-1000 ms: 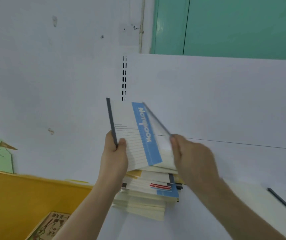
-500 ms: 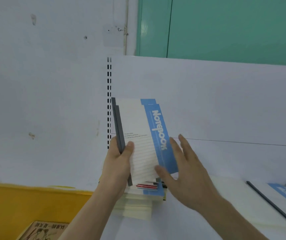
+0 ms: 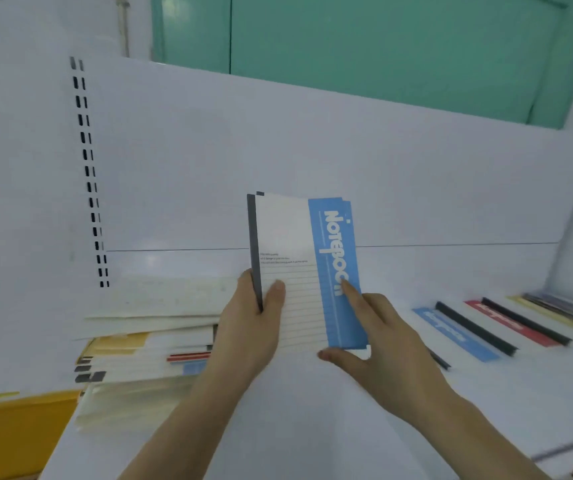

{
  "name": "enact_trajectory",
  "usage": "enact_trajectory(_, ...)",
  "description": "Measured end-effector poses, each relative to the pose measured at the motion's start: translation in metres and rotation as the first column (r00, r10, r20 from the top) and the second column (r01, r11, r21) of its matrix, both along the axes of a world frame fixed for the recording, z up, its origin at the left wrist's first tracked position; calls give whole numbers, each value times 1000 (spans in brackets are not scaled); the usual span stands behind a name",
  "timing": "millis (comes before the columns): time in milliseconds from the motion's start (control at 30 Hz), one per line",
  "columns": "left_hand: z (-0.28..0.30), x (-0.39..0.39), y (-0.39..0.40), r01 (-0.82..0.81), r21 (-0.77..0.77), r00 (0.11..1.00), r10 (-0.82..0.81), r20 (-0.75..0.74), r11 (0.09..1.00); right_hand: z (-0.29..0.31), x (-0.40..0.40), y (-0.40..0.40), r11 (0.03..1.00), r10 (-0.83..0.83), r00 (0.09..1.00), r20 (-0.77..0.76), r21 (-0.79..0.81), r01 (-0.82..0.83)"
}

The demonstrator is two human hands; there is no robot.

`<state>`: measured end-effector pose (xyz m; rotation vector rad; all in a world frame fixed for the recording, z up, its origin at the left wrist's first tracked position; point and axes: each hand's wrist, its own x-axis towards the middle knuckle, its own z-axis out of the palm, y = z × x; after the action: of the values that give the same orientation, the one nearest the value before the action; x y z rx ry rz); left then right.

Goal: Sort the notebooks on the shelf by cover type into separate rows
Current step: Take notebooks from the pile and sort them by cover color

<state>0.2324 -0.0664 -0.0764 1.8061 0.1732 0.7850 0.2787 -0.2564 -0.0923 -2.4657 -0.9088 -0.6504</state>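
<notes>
I hold a small bunch of notebooks (image 3: 292, 237) upright above the white shelf (image 3: 312, 427); the front cover is white and lined, with a blue band reading "Notebook" and a dark spine. My left hand (image 3: 248, 327) grips the spine edge. My right hand (image 3: 378, 337) holds the lower right corner, its forefinger lying on the blue band. To the left lies a messy stack of notebooks (image 3: 146, 355) with cream, yellow, red and blue covers. On the right, a blue-banded notebook (image 3: 451, 332), a red-banded one (image 3: 506, 322) and a yellow one (image 3: 562, 320) lie flat in a row.
The white back panel (image 3: 312, 161) of the shelf rises behind, with a slotted upright (image 3: 87, 168) at the left. A yellow shelf edge (image 3: 11, 431) shows at the lower left. A green door (image 3: 364, 46) stands beyond the panel.
My view has swung to the right, so the flat row of notebooks on the right has come into sight. My right hand has closed on the lower right corner of the held notebooks.
</notes>
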Motion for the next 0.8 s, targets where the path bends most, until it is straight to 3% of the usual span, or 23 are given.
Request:
enact_trajectory(100, -3, 17, -36, -82, 191, 997, 77, 30, 978, -5, 3, -40, 995, -95, 995, 18, -38, 96)
enact_trajectory(233, -5, 39, -91, -91, 260, 995, 100, -22, 961, -9, 8, -93, 980, -183, 983, 21, -71, 184)
enact_trajectory(400, -16, 71, -158, 116, 546, 986, -29, -165, 830, -8, 36, -176, 961, -242, 970, 18, -131, 242)
enact_trajectory(567, -28, 99, -222, 318, 615, 927, -101, -360, 722, -2, 75, -245, 940, -248, 968, -32, -250, 232)
enact_trajectory(633, -30, 110, -238, 300, 675, 926, -37, -375, 674, -1, 93, -265, 937, -235, 970, -56, -278, 211)
enact_trajectory(800, -33, 140, -255, 251, 718, 924, 60, -377, 650, -6, 147, -287, 936, -143, 986, -89, -335, 106)
